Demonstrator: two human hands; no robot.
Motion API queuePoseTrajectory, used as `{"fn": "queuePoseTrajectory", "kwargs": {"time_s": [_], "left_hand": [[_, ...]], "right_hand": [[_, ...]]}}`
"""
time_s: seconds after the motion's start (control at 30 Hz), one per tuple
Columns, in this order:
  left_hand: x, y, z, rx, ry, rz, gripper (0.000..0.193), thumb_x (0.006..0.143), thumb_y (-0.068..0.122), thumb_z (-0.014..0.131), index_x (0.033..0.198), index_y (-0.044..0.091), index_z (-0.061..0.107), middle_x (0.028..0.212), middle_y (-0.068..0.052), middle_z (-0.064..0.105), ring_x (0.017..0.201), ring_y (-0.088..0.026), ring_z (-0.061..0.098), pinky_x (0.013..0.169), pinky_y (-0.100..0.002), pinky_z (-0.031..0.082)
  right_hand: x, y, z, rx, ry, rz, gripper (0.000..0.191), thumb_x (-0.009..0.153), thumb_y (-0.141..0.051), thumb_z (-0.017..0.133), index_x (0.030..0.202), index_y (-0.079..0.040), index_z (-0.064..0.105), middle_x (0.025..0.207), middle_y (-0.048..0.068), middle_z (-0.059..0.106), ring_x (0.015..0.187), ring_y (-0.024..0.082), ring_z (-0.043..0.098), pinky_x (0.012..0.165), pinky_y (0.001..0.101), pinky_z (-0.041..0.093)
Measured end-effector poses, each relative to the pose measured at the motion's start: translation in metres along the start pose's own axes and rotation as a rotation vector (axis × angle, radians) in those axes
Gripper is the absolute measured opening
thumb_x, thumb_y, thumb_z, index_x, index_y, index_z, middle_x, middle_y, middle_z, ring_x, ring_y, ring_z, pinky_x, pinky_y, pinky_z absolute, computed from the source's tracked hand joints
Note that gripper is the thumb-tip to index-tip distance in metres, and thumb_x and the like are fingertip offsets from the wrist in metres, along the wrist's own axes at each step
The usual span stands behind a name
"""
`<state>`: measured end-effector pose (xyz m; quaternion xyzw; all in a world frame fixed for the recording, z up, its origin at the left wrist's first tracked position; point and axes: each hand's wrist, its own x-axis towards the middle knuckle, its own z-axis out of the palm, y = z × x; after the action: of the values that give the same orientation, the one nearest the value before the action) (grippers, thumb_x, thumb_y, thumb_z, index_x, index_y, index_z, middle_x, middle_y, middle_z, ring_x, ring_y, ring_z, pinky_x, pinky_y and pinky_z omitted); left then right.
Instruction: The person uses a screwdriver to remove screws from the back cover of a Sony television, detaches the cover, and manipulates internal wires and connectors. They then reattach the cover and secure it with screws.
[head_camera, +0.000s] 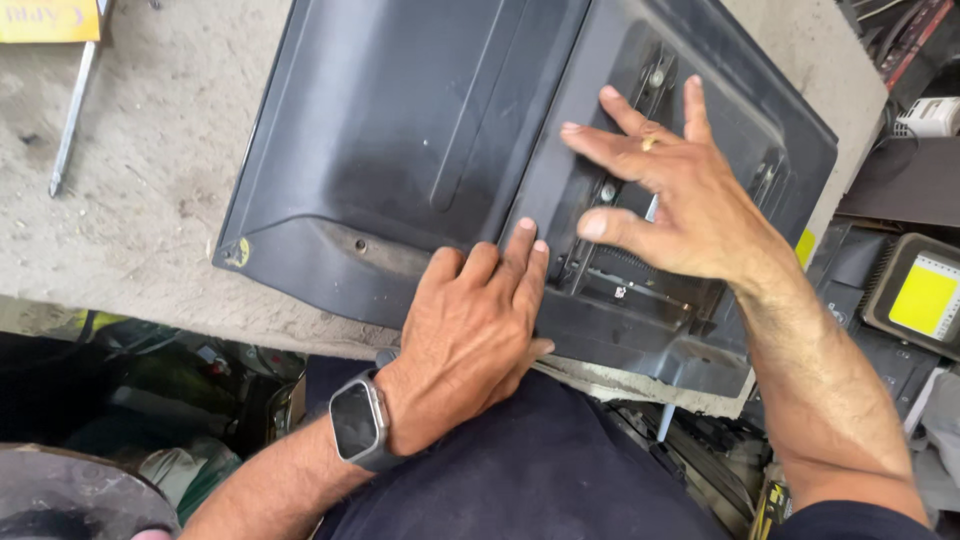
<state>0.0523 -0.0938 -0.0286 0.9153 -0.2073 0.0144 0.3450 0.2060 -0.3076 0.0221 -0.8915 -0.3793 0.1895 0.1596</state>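
**Clerk:** Item one, the main piece?

**Operator:** From my remote seat I log a dark grey plastic back cover (400, 130), the rear shell of a flat screen by the look of it, lying face down on a rough concrete worktop (150, 150). It sits askew, its near edge jutting past the worktop's front lip toward the person. A raised centre section carries two slotted metal mounting rails (655, 75) with bolts.

**Clerk:** Hands?

**Operator:** Left hand (475, 320): open, fingers together and flat, palm pressed on the cover near its lower edge, gripping nothing. Right hand (680, 185): open as well, fingers spread wide, resting across the raised section between the rails, thumb pointing toward the left hand's fingertips. The two are close but apart. I see nothing held in either.

**Clerk:** Worn items?

**Operator:** A dark-cased smartwatch (355, 420) on the left wrist; a gold ring (650, 143) on one right-hand finger (which finger exactly, I cannot tell). Dark clothing covers the lap below.

**Clerk:** Surroundings?

**Operator:** A long slim metal tool (72, 110), possibly a screwdriver, lies on the worktop at far left, well apart from the cover. A yellow card (50, 18) shows at the top left corner. At right, beyond the worktop, a flat lamp unit with a yellow panel (925, 295) rests among dark clutter, and a small white device (930, 115) sits above it. Under the worktop's edge at left, mixed debris in shadow, too dim to itemise.
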Motion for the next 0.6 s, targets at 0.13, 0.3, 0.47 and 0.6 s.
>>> {"fn": "queuePoseTrajectory", "kwargs": {"time_s": [0.13, 0.3, 0.47, 0.6], "left_hand": [[0.009, 0.004, 0.002, 0.080, -0.058, -0.026, 0.086, 0.080, 0.048, 0.070, 0.138, -0.013, 0.052, 0.143, -0.029, 0.054, 0.092, -0.026, 0.055, 0.073, -0.038, 0.042], [0.016, 0.001, 0.003, 0.105, -0.111, -0.050, 0.081, 0.084, 0.045, 0.067, 0.139, -0.014, 0.050, 0.144, -0.029, 0.053, 0.083, -0.024, 0.052, 0.069, -0.037, 0.041], [0.023, -0.003, 0.001, 0.074, -0.171, -0.081, 0.085, 0.082, 0.045, 0.065, 0.143, -0.012, 0.049, 0.147, -0.025, 0.054, 0.085, -0.027, 0.052, 0.069, -0.042, 0.040], [0.029, -0.007, 0.005, 0.083, -0.195, -0.098, 0.084, 0.083, 0.043, 0.066, 0.140, -0.016, 0.046, 0.144, -0.031, 0.051, 0.083, -0.024, 0.052, 0.067, -0.037, 0.041]], "right_hand": [[0.019, 0.025, -0.016, 0.169, 0.273, 0.211, 0.048, 0.100, -0.046, 0.065, 0.133, -0.011, 0.067, 0.134, 0.011, 0.070, 0.116, 0.024, 0.069, 0.130, 0.0558, 0.025], [0.058, 0.056, -0.018, -0.110, 0.337, 0.139, 0.043, 0.099, -0.028, 0.079, 0.134, -0.005, 0.073, 0.137, 0.015, 0.072, 0.124, 0.027, 0.066, 0.109, 0.0428, 0.052], [0.076, 0.070, -0.025, 0.056, 0.122, 0.352, 0.054, 0.084, -0.036, 0.083, 0.130, -0.009, 0.072, 0.132, 0.011, 0.068, 0.116, 0.025, 0.065, 0.087, 0.0412, 0.055], [0.068, 0.079, -0.011, -0.102, 0.120, 0.206, 0.067, 0.082, -0.035, 0.092, 0.136, -0.002, 0.069, 0.141, 0.015, 0.061, 0.130, 0.032, 0.055, 0.106, 0.0451, 0.048]]}}
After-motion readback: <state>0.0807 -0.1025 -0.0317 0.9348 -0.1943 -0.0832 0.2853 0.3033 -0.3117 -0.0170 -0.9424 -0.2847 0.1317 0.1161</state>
